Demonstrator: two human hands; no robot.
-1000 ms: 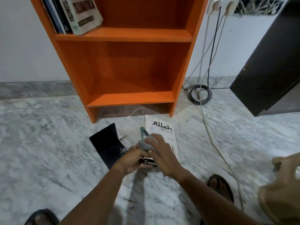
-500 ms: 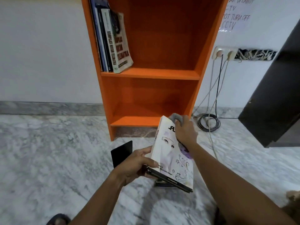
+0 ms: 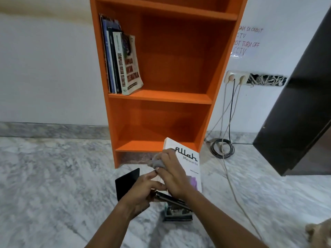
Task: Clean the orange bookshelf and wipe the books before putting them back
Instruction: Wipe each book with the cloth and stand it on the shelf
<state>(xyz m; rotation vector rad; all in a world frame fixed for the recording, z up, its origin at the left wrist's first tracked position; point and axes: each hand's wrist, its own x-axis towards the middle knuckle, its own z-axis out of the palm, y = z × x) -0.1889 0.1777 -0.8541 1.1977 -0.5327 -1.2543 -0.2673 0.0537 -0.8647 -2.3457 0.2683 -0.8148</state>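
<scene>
Left hand (image 3: 143,187) clamps the white book (image 3: 189,165) at its near lower edge, long axis pointing toward the orange bookshelf (image 3: 179,68); right hand (image 3: 174,176) presses grey cloth (image 3: 157,162) on its cover (grip probably closed).

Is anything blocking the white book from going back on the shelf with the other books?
Nothing visible blocks it. The white book is held in front of the orange bookshelf, and the middle shelf is bare to the right of the standing books.
</scene>
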